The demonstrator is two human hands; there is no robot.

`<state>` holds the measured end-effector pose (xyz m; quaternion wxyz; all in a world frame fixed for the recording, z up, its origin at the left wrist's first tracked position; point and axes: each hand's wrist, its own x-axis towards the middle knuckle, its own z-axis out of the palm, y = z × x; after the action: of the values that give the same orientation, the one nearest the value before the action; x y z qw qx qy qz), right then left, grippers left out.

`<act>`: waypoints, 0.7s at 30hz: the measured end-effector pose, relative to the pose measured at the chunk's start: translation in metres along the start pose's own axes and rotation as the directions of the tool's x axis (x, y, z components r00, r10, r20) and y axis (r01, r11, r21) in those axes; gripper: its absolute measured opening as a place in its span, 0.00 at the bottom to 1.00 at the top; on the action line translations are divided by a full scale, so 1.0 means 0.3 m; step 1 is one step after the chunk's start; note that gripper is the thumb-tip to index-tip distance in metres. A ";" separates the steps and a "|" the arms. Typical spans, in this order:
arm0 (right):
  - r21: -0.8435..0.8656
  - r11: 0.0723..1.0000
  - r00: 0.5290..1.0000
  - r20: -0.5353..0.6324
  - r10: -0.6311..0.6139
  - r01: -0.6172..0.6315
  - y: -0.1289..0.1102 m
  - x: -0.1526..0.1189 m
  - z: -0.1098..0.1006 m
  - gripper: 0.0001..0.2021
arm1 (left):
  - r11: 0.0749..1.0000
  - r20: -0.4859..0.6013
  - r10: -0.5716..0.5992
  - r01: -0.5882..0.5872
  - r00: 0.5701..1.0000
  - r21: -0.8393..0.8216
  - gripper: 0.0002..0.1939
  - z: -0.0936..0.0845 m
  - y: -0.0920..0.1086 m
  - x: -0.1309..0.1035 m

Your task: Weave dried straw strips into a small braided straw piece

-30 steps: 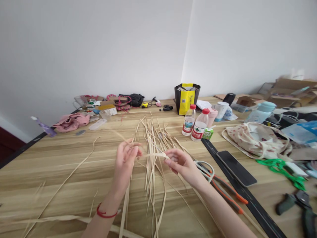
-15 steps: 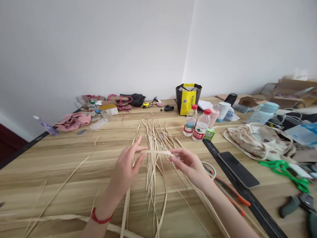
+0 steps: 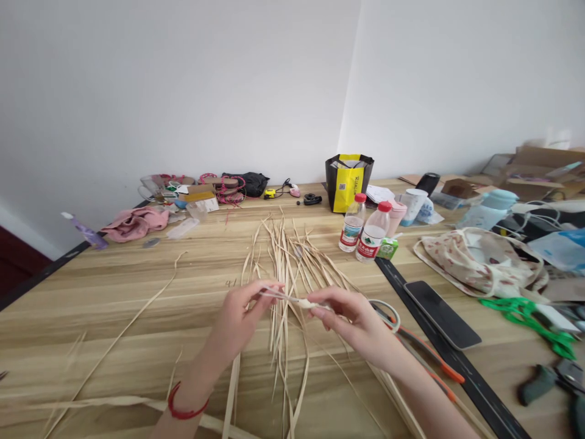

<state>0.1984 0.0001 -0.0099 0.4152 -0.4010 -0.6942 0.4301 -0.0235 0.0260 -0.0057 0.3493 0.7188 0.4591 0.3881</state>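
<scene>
Between my hands runs a pair of thin greyish wires (image 3: 286, 297), with a pale straw strip (image 3: 304, 303) wound round their right part. My left hand (image 3: 242, 314) is closed in a pinch on the wires. My right hand (image 3: 354, 317) grips the wrapped part between thumb and fingers; its end is hidden in the hand. Beneath both hands, a loose bundle of dry straw strips (image 3: 280, 256) lies lengthwise on the wooden table (image 3: 137, 360).
Orange-handled pliers (image 3: 450, 369) lie by my right forearm, beside a phone (image 3: 442, 314). Two water bottles (image 3: 351, 225) stand in front of a black-and-yellow bag (image 3: 348, 183). Farther right are a cloth bag (image 3: 479, 259) and green cord (image 3: 525, 320). A pink cloth (image 3: 137, 224) lies back left.
The flat straw strip stretched between my hands no longer spans them; thin wires show there instead. Both hands are slightly lower, and my left fingers have closed from a spread pose into a pinch.
</scene>
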 end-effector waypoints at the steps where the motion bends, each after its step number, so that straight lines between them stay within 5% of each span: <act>1: -0.036 0.999 0.999 0.041 -0.021 0.022 -0.008 -0.003 -0.005 0.11 | 0.994 0.033 -0.055 0.058 0.998 -0.096 0.12 -0.002 0.000 0.003; 5: -0.136 0.985 0.971 0.229 -0.072 0.105 -0.035 -0.010 -0.023 0.10 | 0.920 0.151 -0.127 0.174 0.980 -0.352 0.13 -0.017 -0.003 0.017; 10: -0.197 0.973 0.907 0.419 -0.027 0.120 -0.043 -0.010 -0.030 0.12 | 0.893 0.185 -0.199 0.256 0.962 -0.370 0.10 -0.022 0.002 0.020; 17: -0.344 0.931 0.856 0.512 0.075 0.125 -0.015 -0.027 -0.028 0.13 | 0.938 -0.061 -0.271 0.249 0.961 -0.243 0.12 -0.012 0.018 0.001; 21: -0.380 0.920 0.830 0.541 0.136 0.097 0.009 -0.037 -0.036 0.15 | 0.952 -0.087 -0.270 0.252 0.959 -0.175 0.16 -0.028 0.011 0.004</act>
<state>0.2126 -0.0065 -0.0118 0.1015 -0.3400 -0.8520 0.3849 -0.0293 0.0271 0.0013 0.4292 0.5985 0.5354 0.4135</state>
